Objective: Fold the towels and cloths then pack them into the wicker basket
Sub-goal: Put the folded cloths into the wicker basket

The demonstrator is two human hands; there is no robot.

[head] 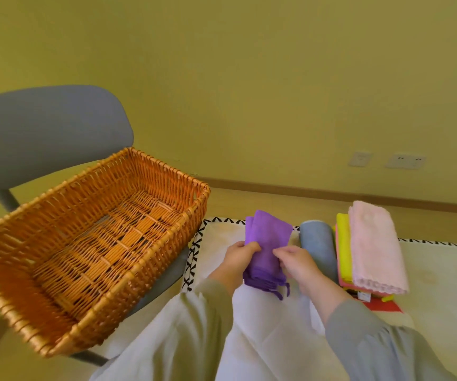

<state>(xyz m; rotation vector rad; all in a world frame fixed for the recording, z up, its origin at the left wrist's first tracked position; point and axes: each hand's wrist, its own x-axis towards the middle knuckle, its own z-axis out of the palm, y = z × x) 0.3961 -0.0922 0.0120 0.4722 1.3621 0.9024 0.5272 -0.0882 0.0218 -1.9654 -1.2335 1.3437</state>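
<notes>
A yellow-green wall [249, 78] fills the upper part of the view behind the wicker basket [153, 266]. A wooden skirting board [331, 192] runs along its foot above a strip of pale floor [263, 204]. To the right of the basket lies a cream mat [441, 270] edged with black-and-white patterned trim [194, 257]. The basket itself stands empty on the seat of a grey-blue chair [43, 133], whose backrest rises behind it.

Farthest right of the basket is a folded stack: a pink towel [375, 243] on top, a yellow cloth [344, 246] and coral layers under it, and a red cloth [384, 306] showing at the near end. Between that stack and the basket lies a blue-grey rolled towel [318, 243], just beside the stack.

Just right of the basket's near corner, a folded purple cloth [268, 237] sits over the mat. The left hand [239, 257] grips its left edge with curled fingers, and the right hand [296, 261] pinches its right edge. Both sleeves are grey-green, above white trousers.

Two wall sockets [360, 158] sit low on the wall, far right of the basket.
</notes>
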